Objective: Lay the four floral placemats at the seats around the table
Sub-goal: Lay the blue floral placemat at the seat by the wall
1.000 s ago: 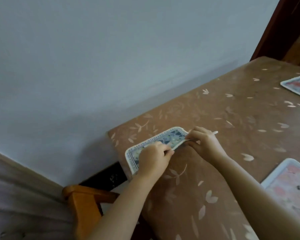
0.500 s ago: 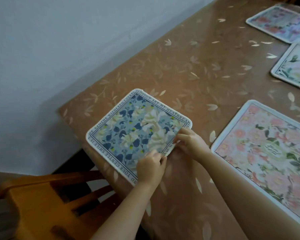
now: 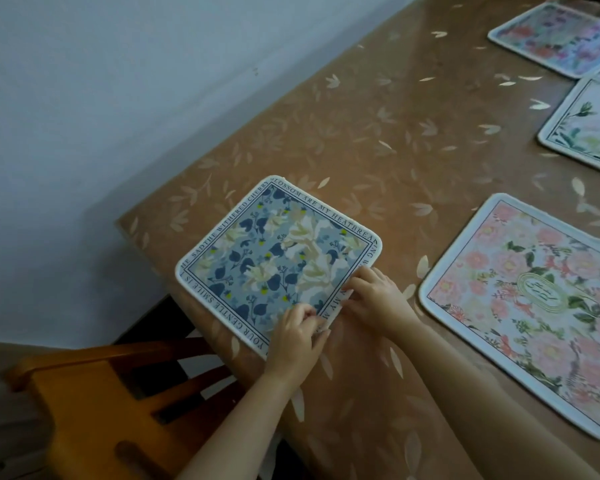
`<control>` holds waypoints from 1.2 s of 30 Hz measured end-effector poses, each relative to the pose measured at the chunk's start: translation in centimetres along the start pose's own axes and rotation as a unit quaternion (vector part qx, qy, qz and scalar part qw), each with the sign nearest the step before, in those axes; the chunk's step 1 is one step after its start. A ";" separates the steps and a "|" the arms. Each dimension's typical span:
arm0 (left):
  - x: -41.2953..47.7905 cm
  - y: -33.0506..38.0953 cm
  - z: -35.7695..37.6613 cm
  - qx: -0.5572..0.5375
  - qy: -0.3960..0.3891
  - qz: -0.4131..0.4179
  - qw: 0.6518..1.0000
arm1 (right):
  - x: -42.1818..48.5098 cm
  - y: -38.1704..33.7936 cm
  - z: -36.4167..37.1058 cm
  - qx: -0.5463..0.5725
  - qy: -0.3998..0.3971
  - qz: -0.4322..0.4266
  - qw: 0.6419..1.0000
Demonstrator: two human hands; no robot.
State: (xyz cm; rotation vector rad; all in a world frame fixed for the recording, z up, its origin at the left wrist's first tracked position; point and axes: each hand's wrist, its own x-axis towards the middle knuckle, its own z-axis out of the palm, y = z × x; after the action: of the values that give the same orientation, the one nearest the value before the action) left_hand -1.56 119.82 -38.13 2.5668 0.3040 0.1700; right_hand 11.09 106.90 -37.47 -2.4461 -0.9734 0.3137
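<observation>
Your left hand (image 3: 297, 332) and right hand (image 3: 371, 296) pinch the mat's (image 3: 274, 258) near edge (likely squaring it to the chair (image 3: 84, 393)); it lies flat.

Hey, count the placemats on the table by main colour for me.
Blue placemat: 1
Pink placemats: 2
White placemat with green leaves: 1
Total: 4
</observation>
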 end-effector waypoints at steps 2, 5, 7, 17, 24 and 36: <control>-0.3 -0.5 -1.5 0.003 0.014 -0.007 1.000 | -0.5 -1.4 0.0 0.015 0.019 0.007 1.000; -0.3 -1.8 -4.3 0.020 0.045 -0.010 0.999 | -1.1 -3.7 -0.2 0.014 0.055 0.014 0.998; -0.2 -2.6 -6.2 0.039 0.059 -0.004 0.997 | -1.5 -5.1 -0.3 0.009 0.077 0.027 0.997; -0.5 -6.3 -12.5 0.064 0.099 0.090 0.989 | -2.2 -12.9 -0.1 -0.025 0.168 0.048 0.984; -0.8 -10.4 -15.4 0.039 0.075 0.159 0.984 | -2.9 -18.6 2.2 -0.066 0.197 0.100 0.973; 0.5 -11.2 -12.9 0.011 -0.027 0.234 0.972 | -4.2 -19.6 5.7 -0.039 0.208 0.192 0.958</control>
State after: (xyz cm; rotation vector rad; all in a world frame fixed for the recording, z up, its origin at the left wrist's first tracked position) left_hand -5.48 135.65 -33.19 2.6185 -0.3291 0.2675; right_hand -5.51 118.28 -32.10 -2.6116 -0.3375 -0.1172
